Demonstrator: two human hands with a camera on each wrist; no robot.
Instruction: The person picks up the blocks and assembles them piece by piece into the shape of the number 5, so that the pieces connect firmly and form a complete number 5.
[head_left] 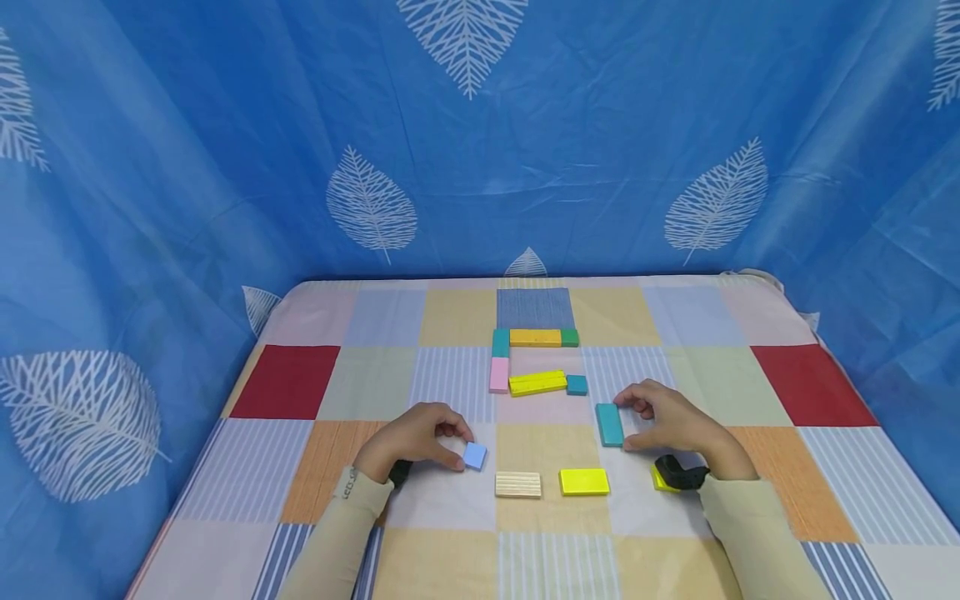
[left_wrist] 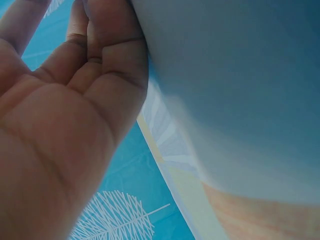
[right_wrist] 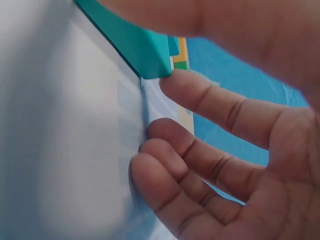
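My left hand (head_left: pixel 423 435) rests low over the cloth, its thumb and forefinger at two corners of a small light blue square block (head_left: pixel 475 456). In the left wrist view, the palm and curled fingers (left_wrist: pixel 120 75) show, while that block is hidden. Over to the right, my right hand (head_left: pixel 671 417) has thumb and forefinger at the two ends of a teal rectangular block (head_left: pixel 610 425). The right wrist view shows the forefinger's tip against one end of this teal block (right_wrist: pixel 145 50), with the other fingers loosely bent beside the cloth.
Farther back, teal (head_left: pixel 500 342), pink (head_left: pixel 498 375), orange (head_left: pixel 535 337), green (head_left: pixel 569 337), yellow (head_left: pixel 537 382) and dark teal (head_left: pixel 577 385) blocks form an outline. A striped wooden block (head_left: pixel 517 485) and yellow block (head_left: pixel 584 482) lie nearer; another yellow block (head_left: pixel 664 478) is partly under the right wrist strap.
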